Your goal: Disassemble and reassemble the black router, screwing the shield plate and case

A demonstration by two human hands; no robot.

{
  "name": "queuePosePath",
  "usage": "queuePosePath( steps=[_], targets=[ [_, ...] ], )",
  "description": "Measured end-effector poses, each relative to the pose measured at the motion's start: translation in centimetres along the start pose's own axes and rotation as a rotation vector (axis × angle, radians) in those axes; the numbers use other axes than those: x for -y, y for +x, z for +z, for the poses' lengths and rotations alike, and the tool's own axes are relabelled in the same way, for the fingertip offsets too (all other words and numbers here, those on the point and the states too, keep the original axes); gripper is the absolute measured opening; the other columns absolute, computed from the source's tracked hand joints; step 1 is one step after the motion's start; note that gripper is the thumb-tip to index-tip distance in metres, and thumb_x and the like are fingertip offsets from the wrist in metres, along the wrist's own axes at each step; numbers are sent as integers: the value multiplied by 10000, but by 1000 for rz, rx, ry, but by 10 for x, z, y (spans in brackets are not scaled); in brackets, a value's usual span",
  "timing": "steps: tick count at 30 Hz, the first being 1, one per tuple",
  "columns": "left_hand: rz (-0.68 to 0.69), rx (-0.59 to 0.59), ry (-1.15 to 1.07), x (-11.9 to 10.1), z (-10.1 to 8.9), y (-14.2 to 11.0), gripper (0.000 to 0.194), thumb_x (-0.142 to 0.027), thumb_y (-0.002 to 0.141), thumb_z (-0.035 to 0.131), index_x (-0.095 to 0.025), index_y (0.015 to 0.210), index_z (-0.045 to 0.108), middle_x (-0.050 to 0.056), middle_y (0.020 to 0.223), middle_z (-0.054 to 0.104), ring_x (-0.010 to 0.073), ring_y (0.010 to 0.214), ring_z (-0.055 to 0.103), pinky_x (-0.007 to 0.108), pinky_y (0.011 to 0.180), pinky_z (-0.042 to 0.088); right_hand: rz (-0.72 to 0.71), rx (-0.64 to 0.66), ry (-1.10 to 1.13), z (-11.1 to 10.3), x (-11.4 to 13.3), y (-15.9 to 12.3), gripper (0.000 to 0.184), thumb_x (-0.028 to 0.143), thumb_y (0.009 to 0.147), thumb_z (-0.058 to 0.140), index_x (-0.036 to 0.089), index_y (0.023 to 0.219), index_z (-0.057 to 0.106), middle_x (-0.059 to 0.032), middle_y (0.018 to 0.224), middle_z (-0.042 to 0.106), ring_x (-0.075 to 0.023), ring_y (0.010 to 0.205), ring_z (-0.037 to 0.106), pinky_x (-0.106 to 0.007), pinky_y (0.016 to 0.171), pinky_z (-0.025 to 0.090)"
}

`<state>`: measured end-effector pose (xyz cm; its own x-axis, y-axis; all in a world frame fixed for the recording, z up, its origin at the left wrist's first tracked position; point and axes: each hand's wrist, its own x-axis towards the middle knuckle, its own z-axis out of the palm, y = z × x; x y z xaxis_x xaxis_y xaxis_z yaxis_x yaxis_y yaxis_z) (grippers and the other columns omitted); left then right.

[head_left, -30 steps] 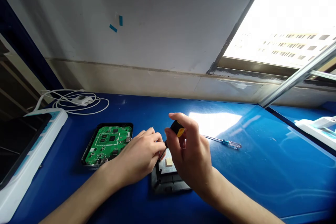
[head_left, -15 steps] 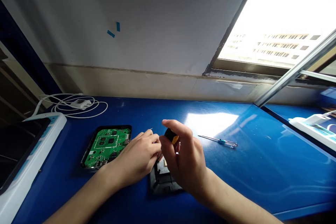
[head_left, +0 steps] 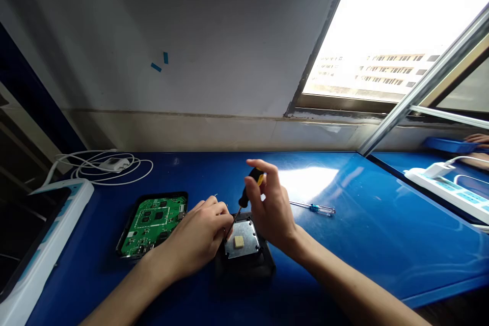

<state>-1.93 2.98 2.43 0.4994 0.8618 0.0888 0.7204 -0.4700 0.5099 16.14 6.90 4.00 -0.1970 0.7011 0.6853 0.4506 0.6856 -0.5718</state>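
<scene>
My right hand [head_left: 269, 204] is closed round the black and yellow handle of a screwdriver [head_left: 243, 197]. Its shaft slants down to the left, and the tip meets the left side of a black plastic cover [head_left: 263, 266] beside my left fingers. A silver metal plate [head_left: 250, 237] with a small cream pad [head_left: 239, 242] lies in that cover. My left hand [head_left: 208, 226] rests at the cover's left edge, its fingers bent together near the screwdriver tip; what they grip, if anything, is hidden. Left of it sits a green circuit board [head_left: 156, 221] in a black casing, partly behind my wrist.
On the blue table, a second screwdriver [head_left: 321, 209] with a clear blue handle lies right of my hands. A white cable with a charger [head_left: 114, 164] is coiled at back left. A power strip [head_left: 72, 214] carries a dark-screened device [head_left: 30, 234]. Another person's hand [head_left: 477, 138] shows far right.
My right hand has tilted the screwdriver so its shaft and the metal plate now show. My left hand stays beside the cover. The camera view has shifted slightly.
</scene>
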Motion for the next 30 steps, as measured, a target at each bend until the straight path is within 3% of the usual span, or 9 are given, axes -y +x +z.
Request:
queuePosePath(
  steps=[3,10,20,30],
  targets=[
    [-13,13,-9,-2,-2,-1,296,-9,932,468,-209,790,634,2,923,640,190,883,561,379,884,489,152,-104,80,-12,-21,6,301,434,1063,426,213,1258,485,93,593,541,-85,410,510,-184,412,401],
    [6,1,-26,1,0,-1,297,-2,927,464,-209,788,626,-1,944,640,185,898,568,430,994,463,213,-234,197,-27,-52,3,365,524,1042,443,219,1237,487,97,594,534,-87,386,501,-200,384,434],
    [16,-1,-11,3,2,-3,297,-12,941,460,-204,792,632,11,945,648,198,894,543,358,816,454,204,-169,117,-30,-57,-4,364,496,1052,439,209,1263,511,93,551,557,-98,392,525,-196,385,430],
    [40,-20,-14,4,3,-2,297,7,935,477,-199,800,642,6,936,656,190,886,526,340,783,432,176,-131,179,-23,-53,-11,333,462,1058,443,238,1300,487,103,568,531,-95,404,508,-203,407,438]
  ],
)
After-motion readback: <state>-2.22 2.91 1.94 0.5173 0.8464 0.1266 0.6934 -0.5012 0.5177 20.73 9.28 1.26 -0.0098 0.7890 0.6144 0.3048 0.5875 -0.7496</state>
